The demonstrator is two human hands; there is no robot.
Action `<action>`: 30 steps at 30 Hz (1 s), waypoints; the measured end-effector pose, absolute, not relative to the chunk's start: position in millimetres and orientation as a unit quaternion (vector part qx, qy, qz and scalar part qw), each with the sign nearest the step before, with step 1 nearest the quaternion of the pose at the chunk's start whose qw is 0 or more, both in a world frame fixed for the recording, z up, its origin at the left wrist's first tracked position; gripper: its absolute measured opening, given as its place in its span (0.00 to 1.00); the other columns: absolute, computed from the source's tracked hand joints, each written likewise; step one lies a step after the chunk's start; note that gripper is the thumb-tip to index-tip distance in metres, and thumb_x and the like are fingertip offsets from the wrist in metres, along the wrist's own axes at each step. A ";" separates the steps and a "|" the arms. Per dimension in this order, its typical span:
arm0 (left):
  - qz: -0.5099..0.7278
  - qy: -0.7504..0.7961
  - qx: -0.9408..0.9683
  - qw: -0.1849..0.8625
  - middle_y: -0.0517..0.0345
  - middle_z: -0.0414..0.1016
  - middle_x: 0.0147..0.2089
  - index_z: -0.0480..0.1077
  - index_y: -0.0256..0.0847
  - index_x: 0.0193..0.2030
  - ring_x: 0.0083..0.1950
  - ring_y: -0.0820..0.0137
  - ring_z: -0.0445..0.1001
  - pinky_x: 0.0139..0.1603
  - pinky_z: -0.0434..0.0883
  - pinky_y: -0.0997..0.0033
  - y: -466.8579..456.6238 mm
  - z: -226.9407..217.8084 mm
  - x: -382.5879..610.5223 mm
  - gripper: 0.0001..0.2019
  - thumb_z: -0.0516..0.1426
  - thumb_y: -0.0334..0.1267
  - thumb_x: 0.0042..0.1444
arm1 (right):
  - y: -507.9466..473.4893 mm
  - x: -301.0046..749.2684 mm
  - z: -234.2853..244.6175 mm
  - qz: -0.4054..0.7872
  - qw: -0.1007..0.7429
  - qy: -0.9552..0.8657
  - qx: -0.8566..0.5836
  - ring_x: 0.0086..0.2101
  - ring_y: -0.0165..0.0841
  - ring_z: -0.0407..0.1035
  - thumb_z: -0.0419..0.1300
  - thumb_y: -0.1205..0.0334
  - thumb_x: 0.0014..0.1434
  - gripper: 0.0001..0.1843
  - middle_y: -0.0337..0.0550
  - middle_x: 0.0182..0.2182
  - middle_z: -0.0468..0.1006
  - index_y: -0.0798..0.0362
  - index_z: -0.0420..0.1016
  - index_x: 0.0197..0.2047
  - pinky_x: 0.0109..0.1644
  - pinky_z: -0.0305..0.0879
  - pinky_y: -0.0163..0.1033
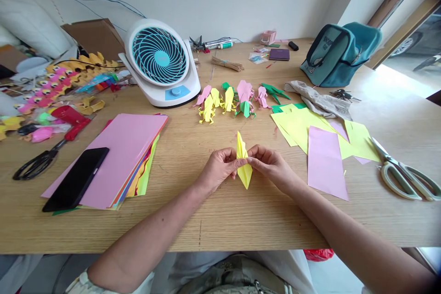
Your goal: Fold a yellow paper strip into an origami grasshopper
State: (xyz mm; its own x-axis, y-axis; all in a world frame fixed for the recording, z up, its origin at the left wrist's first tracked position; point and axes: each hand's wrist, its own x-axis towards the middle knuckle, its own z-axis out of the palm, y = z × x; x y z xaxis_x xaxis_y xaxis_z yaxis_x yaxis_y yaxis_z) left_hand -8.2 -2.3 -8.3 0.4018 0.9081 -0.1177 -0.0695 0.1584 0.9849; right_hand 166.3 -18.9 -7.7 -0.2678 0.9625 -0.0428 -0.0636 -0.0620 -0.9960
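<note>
A narrow, pointed piece of folded yellow paper (245, 175) is held upright just above the table, in front of me. My left hand (223, 165) pinches its left edge between thumb and fingers. On the opposite edge, my right hand (268, 163) pinches it too, and the two thumb tips meet across its middle. Beyond my hands stands a group of folded paper figures in pink, yellow and green, among them a pink figure (245, 92) and a yellow figure (207, 111). The fingers behind the paper are partly hidden.
On the left, a black phone (76, 179) lies on a stack of coloured paper (134, 124), with a white fan (160, 57) behind. To the right are loose yellow sheets (299, 124), a pink sheet (325, 161), scissors (401, 170) and a teal bag (341, 55).
</note>
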 end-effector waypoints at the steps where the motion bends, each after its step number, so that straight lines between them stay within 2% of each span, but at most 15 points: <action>1: 0.377 0.396 0.527 0.651 0.68 0.65 0.21 0.66 0.36 0.27 0.19 0.82 0.61 0.21 0.61 0.80 -2.4 -8.1 -8.1 0.22 0.69 0.52 0.46 | -18.4 166.9 -9.2 0.594 0.434 -0.530 -0.423 0.29 0.30 0.67 0.68 0.41 0.51 0.22 0.40 0.28 0.76 0.52 0.72 0.34 0.34 0.62 0.37; 5: 0.369 0.382 0.521 0.668 0.63 0.71 0.24 0.70 0.34 0.31 0.24 0.78 0.70 0.29 0.71 0.76 -2.1 -5.7 -8.8 0.22 0.68 0.53 0.47 | -17.0 168.8 -13.2 0.582 0.453 -0.517 -0.435 0.29 0.31 0.69 0.70 0.42 0.50 0.22 0.39 0.28 0.76 0.51 0.71 0.33 0.34 0.64 0.38; 8: 0.367 0.379 0.514 0.676 0.61 0.73 0.28 0.71 0.34 0.33 0.28 0.76 0.73 0.32 0.74 0.74 -1.3 -4.0 -9.4 0.21 0.69 0.51 0.47 | -17.1 169.8 -13.5 0.576 0.464 -0.513 -0.435 0.30 0.32 0.69 0.70 0.43 0.50 0.22 0.39 0.28 0.75 0.51 0.70 0.33 0.35 0.64 0.38; 13: 0.370 0.393 0.508 0.671 0.63 0.72 0.26 0.73 0.35 0.32 0.24 0.78 0.68 0.25 0.70 0.77 -0.3 -5.3 -9.4 0.19 0.69 0.50 0.46 | -17.6 168.0 -12.9 0.571 0.464 -0.517 -0.436 0.28 0.31 0.66 0.70 0.41 0.49 0.22 0.38 0.27 0.74 0.50 0.70 0.33 0.32 0.63 0.38; 20: 0.380 0.397 0.547 0.632 0.60 0.72 0.28 0.76 0.35 0.32 0.24 0.77 0.67 0.23 0.68 0.77 0.3 -11.1 -8.2 0.19 0.68 0.51 0.47 | -20.2 163.9 -17.1 0.546 0.481 -0.530 -0.435 0.26 0.31 0.64 0.68 0.41 0.52 0.21 0.37 0.25 0.70 0.49 0.67 0.33 0.30 0.60 0.38; 23: 0.426 0.401 0.642 0.496 0.57 0.72 0.32 0.77 0.37 0.33 0.30 0.73 0.70 0.27 0.69 0.76 -4.8 -7.0 -10.5 0.13 0.65 0.47 0.53 | -24.1 165.8 -15.6 0.448 0.495 -0.599 -0.442 0.30 0.33 0.65 0.64 0.50 0.59 0.13 0.39 0.28 0.71 0.48 0.69 0.34 0.35 0.62 0.40; 26: 0.441 0.380 0.750 0.316 0.53 0.74 0.38 0.80 0.42 0.40 0.36 0.71 0.72 0.37 0.70 0.74 -12.1 0.2 -16.1 0.08 0.59 0.39 0.61 | -27.8 168.2 -9.9 0.293 0.525 -0.685 -0.411 0.37 0.35 0.68 0.60 0.62 0.63 0.02 0.42 0.34 0.72 0.48 0.71 0.37 0.44 0.65 0.43; 28: 0.436 0.350 0.795 0.235 0.53 0.76 0.41 0.80 0.45 0.44 0.39 0.71 0.74 0.42 0.70 0.73 -15.1 3.2 -20.5 0.09 0.57 0.35 0.63 | -29.6 169.6 -5.6 0.220 0.539 -0.717 -0.383 0.40 0.36 0.69 0.59 0.68 0.62 0.05 0.44 0.37 0.73 0.48 0.72 0.37 0.46 0.66 0.45; 30: 0.437 0.311 0.827 0.165 0.54 0.77 0.42 0.79 0.46 0.46 0.40 0.72 0.76 0.43 0.71 0.74 -15.1 3.2 -23.9 0.10 0.57 0.33 0.63 | -30.6 170.7 -2.5 0.175 0.545 -0.734 -0.365 0.40 0.36 0.70 0.58 0.71 0.61 0.08 0.44 0.37 0.73 0.48 0.72 0.37 0.44 0.67 0.45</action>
State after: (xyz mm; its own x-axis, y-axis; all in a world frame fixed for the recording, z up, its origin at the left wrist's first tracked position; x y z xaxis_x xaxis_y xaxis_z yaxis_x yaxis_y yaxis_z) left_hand -23.9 -15.1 3.2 0.4235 0.6592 0.6213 0.3708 -0.7519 0.5451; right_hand 170.7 -30.6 -2.5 -0.1379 0.7271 0.6726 0.3455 0.6717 -0.6553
